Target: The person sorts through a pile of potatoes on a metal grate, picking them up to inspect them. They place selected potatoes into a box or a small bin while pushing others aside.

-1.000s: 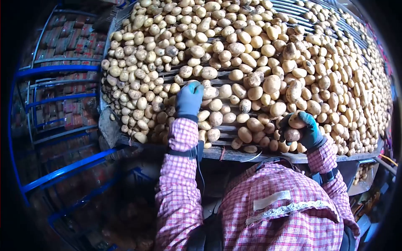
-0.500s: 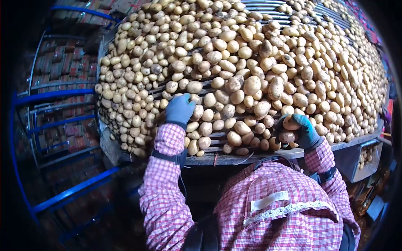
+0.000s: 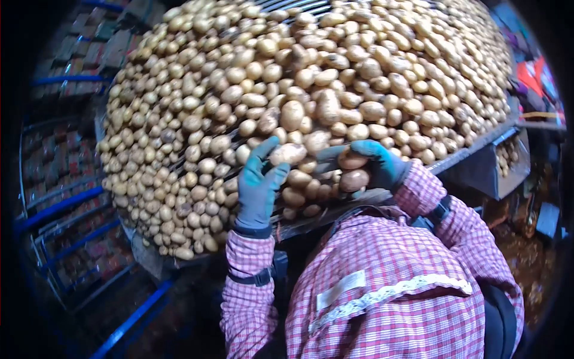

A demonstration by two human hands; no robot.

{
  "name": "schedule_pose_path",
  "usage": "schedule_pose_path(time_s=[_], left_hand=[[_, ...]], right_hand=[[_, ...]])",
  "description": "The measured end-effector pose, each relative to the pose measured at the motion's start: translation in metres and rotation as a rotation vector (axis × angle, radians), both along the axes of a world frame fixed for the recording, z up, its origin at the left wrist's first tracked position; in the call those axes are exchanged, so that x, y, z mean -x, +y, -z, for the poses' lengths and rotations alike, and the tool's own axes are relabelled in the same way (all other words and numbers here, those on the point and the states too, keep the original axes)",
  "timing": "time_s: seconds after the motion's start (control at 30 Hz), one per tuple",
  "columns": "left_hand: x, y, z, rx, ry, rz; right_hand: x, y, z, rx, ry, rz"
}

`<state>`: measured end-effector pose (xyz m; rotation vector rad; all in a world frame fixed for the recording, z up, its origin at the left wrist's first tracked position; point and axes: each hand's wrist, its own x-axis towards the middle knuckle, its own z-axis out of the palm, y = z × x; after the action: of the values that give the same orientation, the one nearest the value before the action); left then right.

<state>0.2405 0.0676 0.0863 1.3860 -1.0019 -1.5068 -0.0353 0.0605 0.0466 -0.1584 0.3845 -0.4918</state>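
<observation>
Yellow-brown potatoes lie heaped across a slatted sorting table. My left hand, in a grey-green glove, reaches over the near edge of the heap, its thumb and fingers curled around a pale oval potato. To its right, my right hand, in a dark green glove, is closed on two potatoes, an upper one and a lower one. Part of its fingers is blurred or hidden behind them. Both hands are close together above the heap.
Metal bars show through at the far side. Blue rails and stacked boxes stand at left. A bin with potatoes hangs at the right edge, below a red item. Smaller potatoes cover the table's left side.
The view has turned and shifted. My left hand has moved right, from reaching palm-down into the heap to gripping a potato near my right hand. My right hand still holds its potatoes.
</observation>
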Motion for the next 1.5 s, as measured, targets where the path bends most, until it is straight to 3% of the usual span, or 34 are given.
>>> schedule_pose_path(time_s=[0.07, 0.13, 0.2, 0.27, 0.33, 0.43, 0.5, 0.53, 0.6, 0.73, 0.77, 0.9, 1.0, 1.07, 1.13, 1.23, 1.33, 1.5], left_hand=[[0.044, 0.006, 0.004, 0.115, -0.038, 0.12], [0.075, 0.003, 0.014, 0.419, -0.408, 0.305], [0.111, 0.004, 0.004, 0.588, -0.607, 0.439], [0.148, 0.007, -0.003, 0.633, -0.602, 0.544], [0.186, 0.007, 0.0, 0.7, -0.571, 0.687], [0.245, 0.022, -0.01, 0.535, -0.362, 0.938], [0.28, 0.034, -0.021, 0.323, -0.271, 1.133], [0.302, 0.038, 0.008, 0.338, -0.262, 1.167], [0.33, 0.051, 0.009, 0.457, -0.175, 1.278], [0.369, 0.074, 0.009, 0.462, -0.163, 1.426], [0.376, 0.075, 0.028, 0.427, -0.189, 1.424], [0.39, 0.086, 0.023, 0.216, -0.238, 1.413], [0.39, 0.089, 0.017, 0.116, -0.218, 1.311], [0.37, 0.08, 0.04, 0.34, -0.243, 1.253], [0.356, 0.077, 0.031, 0.315, -0.319, 1.168], [0.332, 0.081, 0.023, 0.397, -0.499, 1.08], [0.308, 0.093, 0.027, 0.28, -0.438, 0.987], [0.248, 0.09, 0.017, 0.158, -0.523, 0.785]], right_hand=[[0.005, 0.005, -0.007, -0.005, -0.022, 0.107], [0.015, 0.014, -0.027, -0.079, -0.053, 0.249], [0.045, 0.03, -0.012, -0.095, -0.039, 0.326], [0.073, 0.044, -0.019, -0.008, 0.103, 0.505], [0.108, 0.062, -0.009, 0.027, 0.014, 0.654], [0.168, 0.114, 0.004, 0.033, -0.083, 0.816], [0.207, 0.162, 0.012, 0.119, 0.023, 0.903], [0.219, 0.18, 0.017, 0.113, 0.059, 0.99], [0.248, 0.232, 0.028, 0.098, 0.247, 1.12], [0.305, 0.364, -0.004, -0.147, 0.657, 1.338], [0.321, 0.388, 0.041, -0.19, 0.62, 1.458], [0.353, 0.447, 0.06, -0.675, 0.613, 1.663], [0.418, 0.526, 0.21, -0.332, 1.179, 1.275], [0.417, 0.478, 0.155, -0.452, 1.211, 1.275], [0.416, 0.411, 0.106, -0.468, 1.136, 1.347], [0.406, 0.303, 0.087, -0.145, 0.98, 1.096], [0.347, 0.194, 0.045, 0.107, 0.963, 0.826], [0.247, 0.103, 0.011, 0.57, 0.887, 0.481]])
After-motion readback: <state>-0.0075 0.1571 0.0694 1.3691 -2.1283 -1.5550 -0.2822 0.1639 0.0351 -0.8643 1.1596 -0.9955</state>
